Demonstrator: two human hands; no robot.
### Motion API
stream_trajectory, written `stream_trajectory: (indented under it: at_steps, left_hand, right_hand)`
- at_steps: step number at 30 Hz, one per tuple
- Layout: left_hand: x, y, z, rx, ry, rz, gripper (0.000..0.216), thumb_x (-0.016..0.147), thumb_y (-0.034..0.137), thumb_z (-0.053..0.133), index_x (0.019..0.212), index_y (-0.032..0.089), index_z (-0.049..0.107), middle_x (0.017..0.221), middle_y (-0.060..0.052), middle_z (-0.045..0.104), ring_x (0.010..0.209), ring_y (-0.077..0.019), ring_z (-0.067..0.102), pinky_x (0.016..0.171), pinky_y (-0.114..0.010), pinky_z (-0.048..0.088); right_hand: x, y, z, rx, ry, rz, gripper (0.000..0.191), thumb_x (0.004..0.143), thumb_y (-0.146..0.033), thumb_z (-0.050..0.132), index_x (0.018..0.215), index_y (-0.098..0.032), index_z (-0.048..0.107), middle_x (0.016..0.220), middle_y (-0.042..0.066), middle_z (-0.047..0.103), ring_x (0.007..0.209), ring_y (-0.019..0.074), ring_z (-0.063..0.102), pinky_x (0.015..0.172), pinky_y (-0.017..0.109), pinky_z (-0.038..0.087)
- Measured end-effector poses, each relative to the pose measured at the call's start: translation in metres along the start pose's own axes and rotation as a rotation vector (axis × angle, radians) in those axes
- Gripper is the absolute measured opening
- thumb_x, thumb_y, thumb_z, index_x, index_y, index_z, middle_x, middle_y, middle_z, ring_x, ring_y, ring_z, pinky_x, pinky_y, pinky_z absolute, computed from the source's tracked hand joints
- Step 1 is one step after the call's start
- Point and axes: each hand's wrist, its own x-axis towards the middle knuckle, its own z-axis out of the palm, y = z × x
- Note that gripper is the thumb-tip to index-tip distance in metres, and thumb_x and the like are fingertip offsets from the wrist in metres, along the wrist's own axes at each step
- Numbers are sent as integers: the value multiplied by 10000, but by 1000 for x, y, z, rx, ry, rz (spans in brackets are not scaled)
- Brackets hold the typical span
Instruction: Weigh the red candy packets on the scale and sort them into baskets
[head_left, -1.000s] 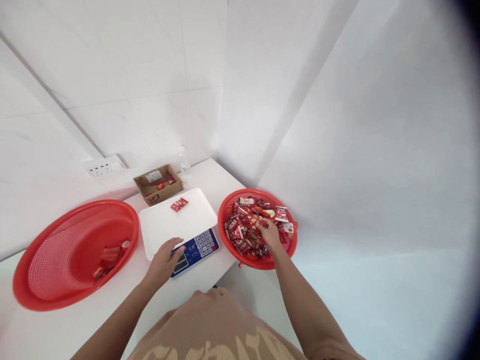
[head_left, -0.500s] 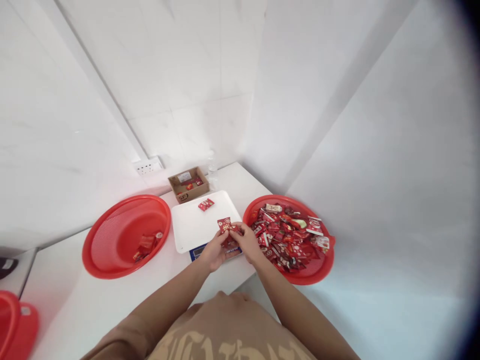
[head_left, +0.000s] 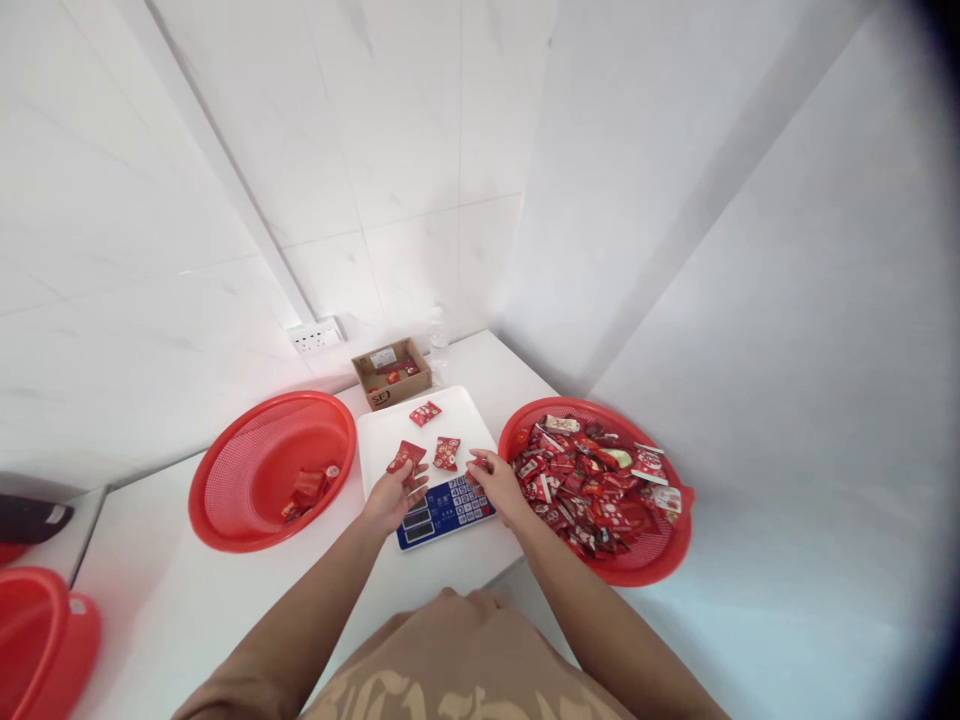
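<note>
My left hand [head_left: 394, 497] pinches a red snack packet [head_left: 406, 457] over the left part of the scale's white pan [head_left: 382, 430]. On the pan's right side, my right hand [head_left: 495, 484] has its fingertips closed on a small red packet [head_left: 475, 467], mostly hidden by the fingers. Between the hands lies another red snack packet [head_left: 447, 453] with pale print. Farther back on the pan is a smaller red and white packet [head_left: 425, 413]. The scale's blue keypad panel [head_left: 442, 514] shows below both hands.
Right of the scale, a red basket [head_left: 679, 560] is heaped with snack packets. At left, another red basket [head_left: 217, 535] holds a few. An open cardboard box [head_left: 401, 391] and a clear bottle [head_left: 439, 340] stand behind. More red plastic [head_left: 82, 650] shows at lower left.
My hands have moved apart, left hand leftward with a packet. A patterned packet that was between my hands now lies on the pan. The scale's keypad has come into view.
</note>
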Motion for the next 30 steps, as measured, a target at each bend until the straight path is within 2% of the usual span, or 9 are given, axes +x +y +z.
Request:
stream_trajectory:
  at_steps: [4, 7, 10, 14, 16, 19, 22, 25, 30]
  left_hand:
    - [-5, 5, -11, 25, 13, -9, 59, 823, 140, 544, 849, 136, 597, 807, -56, 672, 630, -100, 622, 584, -218, 525]
    - [-17, 6, -18, 35, -56, -36, 74, 818, 185, 566, 863, 147, 611, 829, -55, 680, 663, -115, 635, 606, -238, 538]
    - [-28, 5, -25, 11, -155, -84, 211, 855, 323, 515, 915, 150, 620, 871, -71, 690, 703, -140, 650, 634, -271, 554]
    - [-35, 4, -29, -72, -204, -160, 358, 884, 411, 423, 920, 116, 624, 827, -94, 695, 678, -153, 654, 609, -272, 556]
    - [-36, 3, -27, -98, -187, -186, 339, 884, 393, 432, 888, 113, 622, 767, -79, 689, 639, -149, 649, 581, -263, 552]
    - [-38, 0, -24, -99, -160, -203, 277, 878, 345, 459, 846, 118, 614, 719, -60, 679, 592, -140, 638, 544, -253, 545]
    - [-40, -3, -22, -84, -146, -212, 254, 874, 330, 471, 834, 120, 609, 722, -58, 677, 574, -133, 631, 528, -248, 541]
    - [-41, -6, -21, -66, -128, -224, 248, 873, 324, 474, 825, 117, 604, 706, -60, 670, 566, -133, 629, 526, -247, 542]
    - [-42, -11, -21, -42, -122, -240, 227, 863, 320, 493, 832, 122, 602, 719, -64, 669, 570, -138, 631, 531, -251, 542]
  right_hand:
    - [-17, 11, -37, -5, 42, -8, 408, 678, -331, 627, 1064, -206, 585, 747, 4, 621, 632, 145, 587, 515, 246, 455]
    - [-31, 16, -77, -32, 115, -17, 458, 683, -394, 634, 1101, -214, 578, 801, 17, 645, 696, 157, 602, 590, 270, 485]
    - [-43, 19, -116, -67, 142, 7, 525, 669, -428, 662, 1150, -238, 568, 998, 44, 653, 884, 189, 609, 711, 299, 502]
    - [-49, 23, -156, -55, 73, 36, 625, 730, -458, 613, 1310, -312, 432, 1295, 55, 522, 1128, 191, 526, 849, 314, 471]
    - [-48, 28, -171, -257, 162, 61, 612, 775, -434, 559, 1345, -287, 391, 1311, 78, 506, 1164, 214, 502, 907, 353, 439]
    - [-42, 37, -184, -821, 314, 196, 538, 790, -340, 534, 1301, -193, 454, 1296, 160, 487, 1173, 298, 478, 952, 434, 377]
    - [-36, 45, -185, -1138, 295, 317, 547, 795, -287, 516, 1323, -179, 422, 1328, 211, 400, 1141, 338, 488, 911, 453, 379]
    - [-28, 50, -182, -1160, 324, 314, 661, 776, -265, 526, 1396, -225, 300, 1324, 208, 362, 1115, 342, 501, 879, 437, 388]
    - [-17, 59, -183, -863, 389, 299, 754, 719, -333, 587, 1402, -256, 276, 1295, 165, 386, 995, 269, 578, 884, 378, 400]
